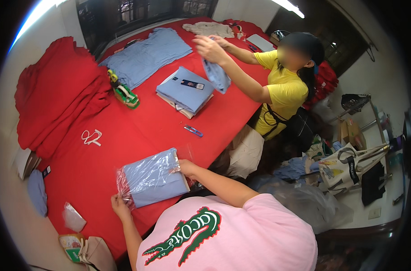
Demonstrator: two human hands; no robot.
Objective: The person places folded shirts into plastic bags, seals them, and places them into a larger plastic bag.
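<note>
A folded light-blue garment [152, 178] lies inside a clear plastic bag [123, 181] near the front edge of the red-covered table. My left hand [120, 206] pinches the crinkled left end of the bag at its lower corner. At the opposite end, my right hand [186, 168] is closed on the bag and the garment's edge, its fingertips partly hidden. Blue-handled thread snips [193, 131] rest farther up the cloth. Beyond them is a stack of folded blue garments [180, 92] with a dark tag on top.
Across the table, a person in a yellow shirt [284, 86] holds up a blue garment [216, 74]. A green tape dispenser [125, 95] stands by a red fabric heap [61, 92]. White strips [92, 137] and a plastic packet [73, 217] lie left. Bags hang on a rack [372, 131] at right.
</note>
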